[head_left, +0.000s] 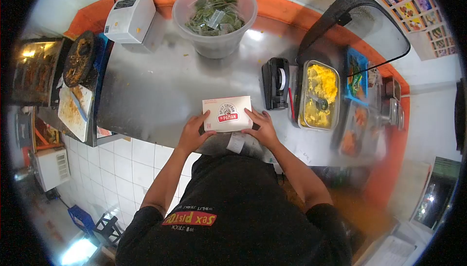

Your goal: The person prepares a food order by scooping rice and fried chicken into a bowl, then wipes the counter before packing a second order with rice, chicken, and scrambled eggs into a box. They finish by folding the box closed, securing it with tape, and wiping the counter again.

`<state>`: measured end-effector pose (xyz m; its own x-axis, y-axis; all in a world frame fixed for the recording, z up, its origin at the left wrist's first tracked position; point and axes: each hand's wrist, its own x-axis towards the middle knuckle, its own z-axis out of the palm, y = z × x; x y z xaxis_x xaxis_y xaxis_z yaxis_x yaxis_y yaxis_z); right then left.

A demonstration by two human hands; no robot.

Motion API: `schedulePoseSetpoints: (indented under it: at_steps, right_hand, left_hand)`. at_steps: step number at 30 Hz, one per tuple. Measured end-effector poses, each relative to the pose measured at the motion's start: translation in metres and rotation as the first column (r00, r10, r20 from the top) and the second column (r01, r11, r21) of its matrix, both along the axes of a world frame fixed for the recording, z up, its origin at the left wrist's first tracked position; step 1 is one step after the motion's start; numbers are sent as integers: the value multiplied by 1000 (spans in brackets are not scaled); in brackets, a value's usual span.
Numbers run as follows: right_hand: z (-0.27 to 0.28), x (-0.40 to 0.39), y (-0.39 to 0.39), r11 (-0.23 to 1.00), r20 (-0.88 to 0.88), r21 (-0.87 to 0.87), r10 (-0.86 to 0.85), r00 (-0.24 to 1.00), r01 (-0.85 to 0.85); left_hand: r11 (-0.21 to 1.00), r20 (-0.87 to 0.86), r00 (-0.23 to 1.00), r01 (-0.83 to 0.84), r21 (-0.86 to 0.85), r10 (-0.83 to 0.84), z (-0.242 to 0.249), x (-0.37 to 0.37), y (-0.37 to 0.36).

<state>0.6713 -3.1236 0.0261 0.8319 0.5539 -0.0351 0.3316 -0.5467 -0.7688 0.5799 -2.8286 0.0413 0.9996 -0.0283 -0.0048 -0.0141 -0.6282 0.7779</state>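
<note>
Both hands grip a white cardboard food box (214, 115) with a red and black "Spicy Chicken" logo, near the front edge of the metal counter. My left hand (193, 132) has its thumb at the lower left corner and its fingers along the left side. On the other side, my right hand (263, 131) pinches the lower right corner, fingers along the right side. A small paper slip (236, 142) lies at the counter's edge just below the box, between my wrists. The box looks closed, lid side up.
A black tape dispenser (276, 83) stands right of the box, beside a metal tray of yellow food (318, 96). At the back are a tub of bagged leaves (214, 37) and a white label printer (130, 18). A cutting board with a knife (77, 110) sits far left.
</note>
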Motion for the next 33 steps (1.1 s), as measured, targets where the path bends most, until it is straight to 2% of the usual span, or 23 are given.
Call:
schedulePoseSetpoints:
  at_steps: [4, 6, 7, 9, 13, 15, 17, 19, 21, 22, 24, 27, 31, 33]
  right_hand:
    - [-1, 1, 3, 999, -17, -14, -35, 999, 35]
    - [3, 3, 3, 998, -69, 10, -62, 996, 63]
    - [4, 3, 3, 998, -70, 10, -62, 996, 63]
    - [6, 3, 4, 996, -54, 39, -80, 995, 83]
    - [6, 0, 4, 995, -70, 17, -101, 992, 102]
    - [4, -2, 5, 993, -58, 8, -114, 992, 115]
    - [3, -2, 7, 992, -53, 19, -123, 991, 124]
    - [6, -2, 8, 990, -46, 28, -133, 990, 135]
    - [9, -3, 7, 986, -50, 41, -162, 986, 164]
    - [9, -2, 6, 986, -51, 41, -160, 986, 162]
    - [6, -1, 4, 990, -5, 15, -140, 990, 140]
    - [1, -3, 5, 988, 65, 20, -154, 986, 153]
    - [0, -5, 4, 985, 78, 9, -171, 982, 170]
    - [0, -5, 4, 988, 137, 34, -153, 979, 150]
  left_hand:
    - [1000, -75, 997, -30, 0, 30, 14, 2, -7]
    - [989, 30, 998, -60, 134, 57, 23, 3, -17]
    - [989, 29, 998, -60, 134, 57, 21, 3, -23]
    - [967, 96, 983, -174, 184, 159, 13, 3, -33]
    - [955, 137, 960, -261, 138, 243, -1, 5, -45]
    - [923, 225, 922, -352, 157, 314, -3, 5, -52]
    - [919, 202, 928, -349, 182, 312, -15, 4, -51]
    - [917, 180, 934, -343, 206, 309, -2, 6, -49]
    - [974, 61, 975, -217, 67, 213, 15, 1, -40]
    - [973, 60, 975, -219, 68, 215, 14, -1, -35]
    - [987, -41, 987, -155, -41, 153, 10, -5, -22]
    - [990, 7, 991, -135, 41, 135, 1, -4, -18]
    - [988, -3, 989, -150, 28, 150, 0, 0, -18]
    - [958, -111, 969, -238, -158, 222, 7, -1, -20]
